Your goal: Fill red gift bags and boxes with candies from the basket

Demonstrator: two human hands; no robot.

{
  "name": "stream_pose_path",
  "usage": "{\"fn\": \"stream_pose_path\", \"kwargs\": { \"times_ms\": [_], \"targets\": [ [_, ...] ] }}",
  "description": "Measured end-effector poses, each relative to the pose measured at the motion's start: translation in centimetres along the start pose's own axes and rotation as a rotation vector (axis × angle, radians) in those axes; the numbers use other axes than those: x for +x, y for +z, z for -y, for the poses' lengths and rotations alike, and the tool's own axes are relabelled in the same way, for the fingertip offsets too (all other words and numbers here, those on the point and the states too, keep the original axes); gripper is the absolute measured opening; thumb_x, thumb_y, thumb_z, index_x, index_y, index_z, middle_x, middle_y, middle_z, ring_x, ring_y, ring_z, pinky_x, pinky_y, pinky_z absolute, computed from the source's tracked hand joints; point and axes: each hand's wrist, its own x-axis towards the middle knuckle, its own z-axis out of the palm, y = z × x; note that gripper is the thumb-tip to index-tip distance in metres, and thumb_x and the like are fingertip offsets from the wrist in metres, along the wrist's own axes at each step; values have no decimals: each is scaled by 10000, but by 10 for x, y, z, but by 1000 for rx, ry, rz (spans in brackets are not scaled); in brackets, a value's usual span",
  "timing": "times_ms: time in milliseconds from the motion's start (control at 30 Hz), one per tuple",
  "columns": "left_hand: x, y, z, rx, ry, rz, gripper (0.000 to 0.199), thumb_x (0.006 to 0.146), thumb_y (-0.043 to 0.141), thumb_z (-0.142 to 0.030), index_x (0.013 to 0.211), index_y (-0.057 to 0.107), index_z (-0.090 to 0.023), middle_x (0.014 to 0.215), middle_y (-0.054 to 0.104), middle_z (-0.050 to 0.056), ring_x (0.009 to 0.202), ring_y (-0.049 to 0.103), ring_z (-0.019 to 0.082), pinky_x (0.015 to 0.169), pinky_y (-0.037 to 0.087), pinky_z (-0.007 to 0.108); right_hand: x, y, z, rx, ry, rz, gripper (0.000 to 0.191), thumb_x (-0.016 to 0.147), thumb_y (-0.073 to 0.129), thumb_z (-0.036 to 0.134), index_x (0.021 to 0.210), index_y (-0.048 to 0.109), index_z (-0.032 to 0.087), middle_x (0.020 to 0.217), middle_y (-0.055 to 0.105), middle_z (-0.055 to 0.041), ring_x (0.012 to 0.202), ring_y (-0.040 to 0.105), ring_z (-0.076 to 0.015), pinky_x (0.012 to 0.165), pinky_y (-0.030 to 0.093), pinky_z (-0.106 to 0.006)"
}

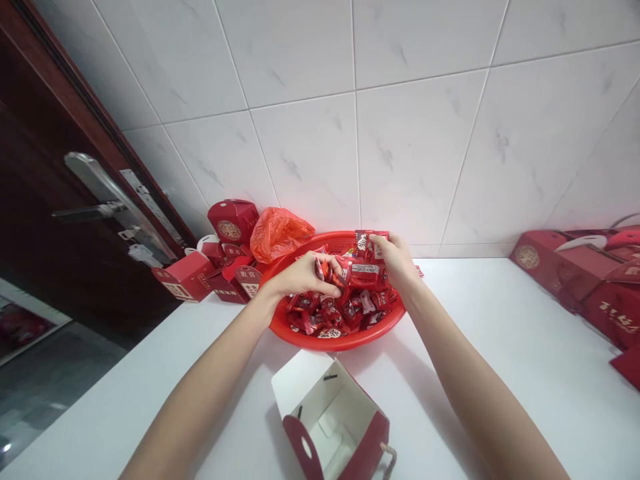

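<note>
A red plastic basket (340, 343) full of red-wrapped sweets (330, 310) stands in the middle of the white table. Over its left half, my left hand (297, 273) curls its fingers around a few wrapped sweets (325, 269). My right hand (397, 260) is at the basket's far right side, pinching a small red and dark wrapped sweet (363, 244) between thumb and fingers. Nearer to me, between my forearms, an open dark red gift box (367, 443) shows its white inside, with no sweets visible in it. A cord handle lies at its right side.
Several folded red gift boxes (187, 275) and a crumpled red plastic bag (280, 233) sit to the basket's left. More red boxes (590, 273) stand at the table's right edge. A tiled wall (410, 153) rises behind; a dark door (45, 167) is at left.
</note>
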Motion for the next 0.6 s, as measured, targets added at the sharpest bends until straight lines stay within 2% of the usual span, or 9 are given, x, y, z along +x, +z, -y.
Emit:
{"fn": "stream_pose_path", "kwargs": {
  "times_ms": [200,300,467,600],
  "targets": [
    [4,-2,3,-228,22,-281,350,520,865,-249,821,711,-158,815,704,5,746,652,163,776,525,318,1,0,1,24,22,38,167,693,672,311,805,606,207,717,673,9,665,626,-169,571,496,-277],
    [7,-3,6,-301,20,-352,340,518,857,-231,831,746,-161,901,734,35,781,672,186,812,533,352,-2,1,3,29,57,81,145,691,695,304,769,611,216,712,660,17,655,619,-165,570,508,-284],
    [6,-4,7,-355,-20,-314,424,536,876,-252,935,775,-153,866,763,56,835,705,229,889,526,408,-5,1,5,73,91,168,111,688,709,288,736,638,216,700,670,10,656,621,-166,571,520,-279],
    [5,-5,6,-377,-44,-245,495,581,873,-363,1018,771,-156,944,769,81,903,705,256,867,532,407,-5,1,5,70,77,201,101,696,720,295,719,656,221,685,665,17,657,614,-163,575,523,-273]
  ]
}}
